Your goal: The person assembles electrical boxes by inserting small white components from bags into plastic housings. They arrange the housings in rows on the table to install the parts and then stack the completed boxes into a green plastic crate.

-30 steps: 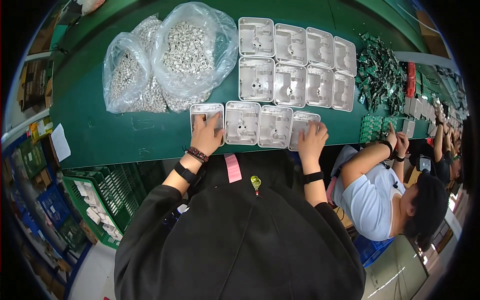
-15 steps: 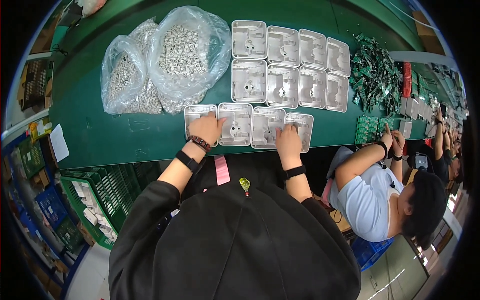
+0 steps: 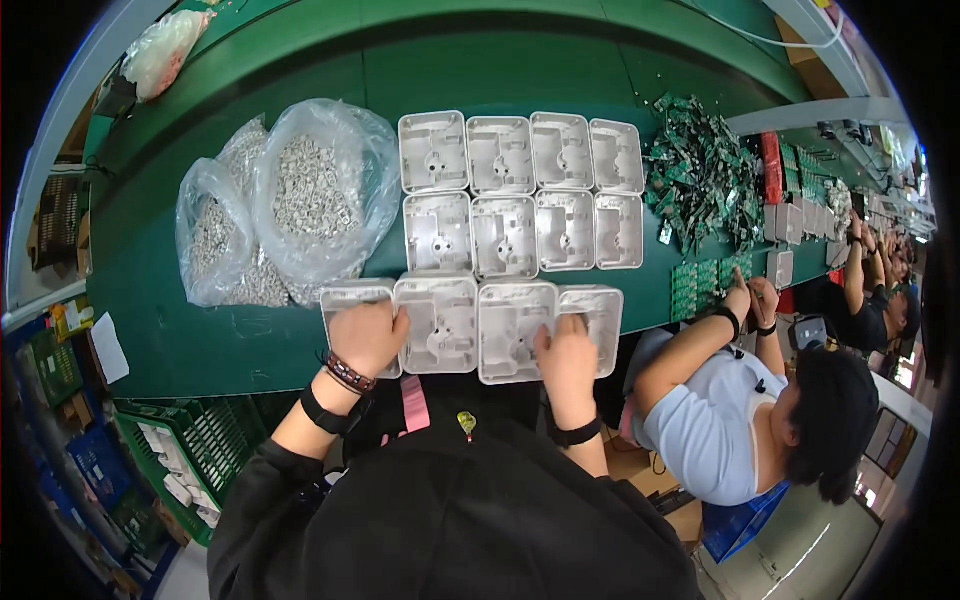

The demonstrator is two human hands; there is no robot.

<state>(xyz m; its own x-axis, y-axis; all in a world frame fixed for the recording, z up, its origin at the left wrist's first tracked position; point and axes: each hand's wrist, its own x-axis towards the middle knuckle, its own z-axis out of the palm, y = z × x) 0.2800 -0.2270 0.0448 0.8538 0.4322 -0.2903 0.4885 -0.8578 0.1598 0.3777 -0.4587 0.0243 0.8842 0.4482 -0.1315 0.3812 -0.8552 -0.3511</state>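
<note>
Four white plastic housings form a row at the near table edge, open side up, in two pairs with a small gap between. My left hand [image 3: 366,336] pinches the adjoining walls of the left pair: the outer housing [image 3: 340,294] is partly covered by it, the inner housing [image 3: 437,310] shows its moulded floor. My right hand [image 3: 568,362] likewise grips the right pair, an inner housing [image 3: 515,312] and an outer housing [image 3: 603,318], with fingertips inside the outer one. Both pairs look raised off the table and slightly tilted.
Behind them stand two rows of similar housings [image 3: 500,155]. Clear bags of small white parts [image 3: 310,190] lie at left, a heap of green circuit boards [image 3: 705,175] at right. A co-worker [image 3: 700,410] sits close on my right. A green crate [image 3: 215,445] stands lower left.
Both hands have closed on the front housings and lifted them toward me; the row has parted in the middle. My view has shifted, so the table appears lower and further left.
</note>
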